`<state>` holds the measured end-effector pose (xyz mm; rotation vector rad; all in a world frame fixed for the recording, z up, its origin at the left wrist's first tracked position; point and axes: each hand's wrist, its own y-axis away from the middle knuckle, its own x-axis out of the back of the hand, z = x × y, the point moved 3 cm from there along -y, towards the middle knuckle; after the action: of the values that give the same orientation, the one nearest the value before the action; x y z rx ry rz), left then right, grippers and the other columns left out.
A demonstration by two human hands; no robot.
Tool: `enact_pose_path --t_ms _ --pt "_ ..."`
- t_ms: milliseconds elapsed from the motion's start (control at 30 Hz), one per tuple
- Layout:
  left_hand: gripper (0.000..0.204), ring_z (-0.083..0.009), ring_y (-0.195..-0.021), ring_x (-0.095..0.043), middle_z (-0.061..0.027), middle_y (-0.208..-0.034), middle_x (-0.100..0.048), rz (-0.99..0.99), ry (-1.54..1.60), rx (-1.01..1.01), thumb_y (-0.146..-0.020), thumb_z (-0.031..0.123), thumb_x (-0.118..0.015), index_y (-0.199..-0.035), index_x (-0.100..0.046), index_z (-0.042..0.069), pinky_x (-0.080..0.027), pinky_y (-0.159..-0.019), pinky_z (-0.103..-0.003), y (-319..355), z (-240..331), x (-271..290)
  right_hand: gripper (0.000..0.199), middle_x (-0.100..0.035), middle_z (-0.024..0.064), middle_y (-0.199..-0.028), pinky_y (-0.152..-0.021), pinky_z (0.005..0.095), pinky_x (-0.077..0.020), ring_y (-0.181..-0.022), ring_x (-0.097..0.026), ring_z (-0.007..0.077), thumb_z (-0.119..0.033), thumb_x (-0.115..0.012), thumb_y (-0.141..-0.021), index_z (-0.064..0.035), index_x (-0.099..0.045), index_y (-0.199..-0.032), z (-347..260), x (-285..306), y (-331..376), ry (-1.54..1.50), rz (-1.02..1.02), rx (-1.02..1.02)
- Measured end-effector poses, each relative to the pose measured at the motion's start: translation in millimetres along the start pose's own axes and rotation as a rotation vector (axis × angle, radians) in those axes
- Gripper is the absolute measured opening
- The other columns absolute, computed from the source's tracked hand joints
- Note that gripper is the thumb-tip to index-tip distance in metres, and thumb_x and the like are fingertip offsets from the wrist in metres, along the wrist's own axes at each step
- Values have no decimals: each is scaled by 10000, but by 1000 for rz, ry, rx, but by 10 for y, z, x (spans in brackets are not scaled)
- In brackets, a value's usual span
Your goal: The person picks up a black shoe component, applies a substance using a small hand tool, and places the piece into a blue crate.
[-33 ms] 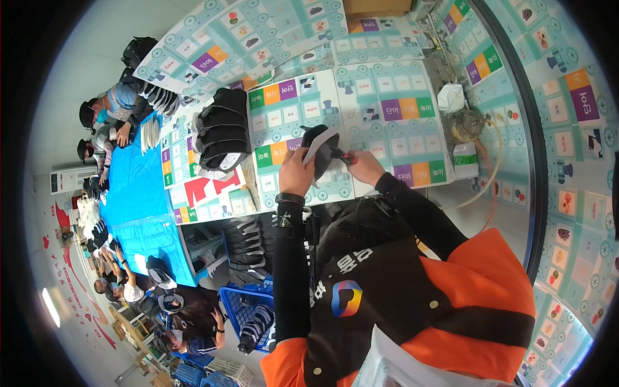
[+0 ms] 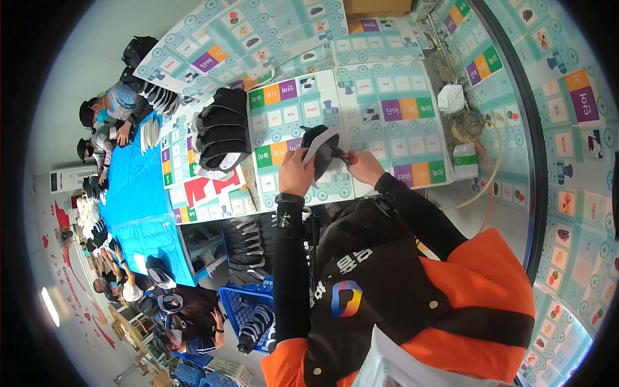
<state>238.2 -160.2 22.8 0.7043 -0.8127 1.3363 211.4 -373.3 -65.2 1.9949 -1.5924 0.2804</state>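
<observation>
A black cap (image 2: 313, 137) with a white band along its edge is held just above the table, in front of me. My left hand (image 2: 296, 173) grips it by its near left side, fingers closed. At the cap's right, my right hand (image 2: 365, 169) is closed round a small black tool with red on its handle (image 2: 349, 157). The tool's tip reaches the inside of the cap; its exact kind is too small to make out. Left of my hands, a nested stack of black caps (image 2: 222, 132) lies on the table.
A patterned sheet covers the table (image 2: 387, 138). Below its front edge stand more stacked caps (image 2: 245, 248) and a blue basket (image 2: 248, 300) with caps. Further left are a blue-covered table (image 2: 135, 187) and several co-workers. A pale hose (image 2: 495, 164) hangs at the right.
</observation>
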Motion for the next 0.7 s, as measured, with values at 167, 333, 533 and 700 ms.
enact_pose_path --t_ms 167,333,533,700 --pt "231 -420 -887 -667 -168 -1002 -670 11 21 -14 -900 237 -713 -1089 -711 104 -544 -762 -495 16 -69 12 201 -676 290 -887 -754 500 -494 -902 -638 485 -148 -624 -869 16 -695 -961 23 -32 3 -20 -56 34" --pt "228 -417 -890 -666 -169 -998 -665 16 37 -33 -899 223 -709 -1093 -708 102 -545 -760 -493 21 -121 14 231 -676 285 -880 -733 469 -492 -866 -644 470 -164 -622 -865 17 -696 -989 38 -93 74 -10 -91 29" --pt "232 -415 -886 -666 -167 -1003 -664 12 39 -48 -898 218 -709 -1100 -705 104 -545 -757 -494 5 -127 -11 251 -675 277 -856 -697 444 -490 -788 -647 442 -178 -626 -866 4 -703 -1021 111 -142 101 -25 -100 26" --pt "229 -416 -893 -666 -166 -1006 -664 10 24 -31 -902 225 -711 -1095 -707 102 -545 -760 -493 2 -137 1 249 -668 269 -806 -652 427 -481 -712 -642 423 -175 -624 -861 5 -712 -1010 122 -118 130 -17 -161 6"
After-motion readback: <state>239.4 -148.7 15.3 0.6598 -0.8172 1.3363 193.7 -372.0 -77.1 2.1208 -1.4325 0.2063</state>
